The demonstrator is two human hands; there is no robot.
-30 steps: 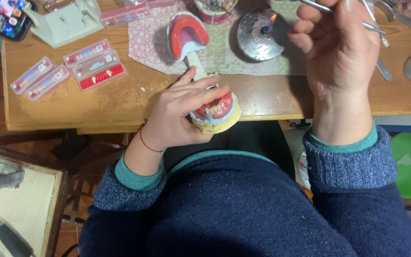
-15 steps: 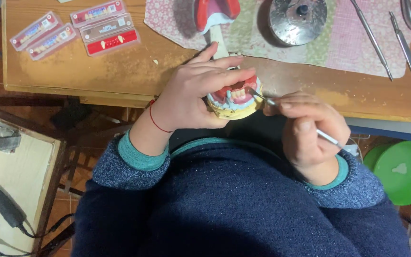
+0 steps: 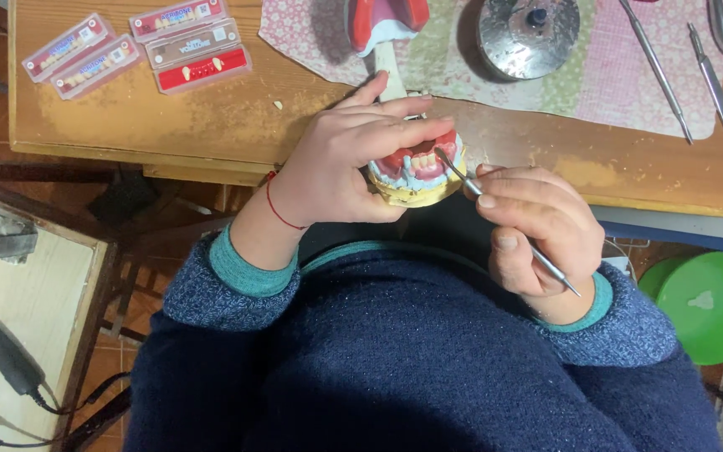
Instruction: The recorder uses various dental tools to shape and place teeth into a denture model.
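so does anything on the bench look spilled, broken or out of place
Nothing looks broken or spilled. The only stray bit is a small pale crumb lying loose on the worn wooden table. The left hand holds the yellow plaster dental model and the right hand puts a thin metal tool to it.

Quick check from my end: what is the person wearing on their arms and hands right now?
Both hands are bare, no gloves. The left hand has a thin red string bracelet at the wrist. The right hand shows no jewellery. Both arms wear dark blue speckled knit sleeves over teal cuffs.
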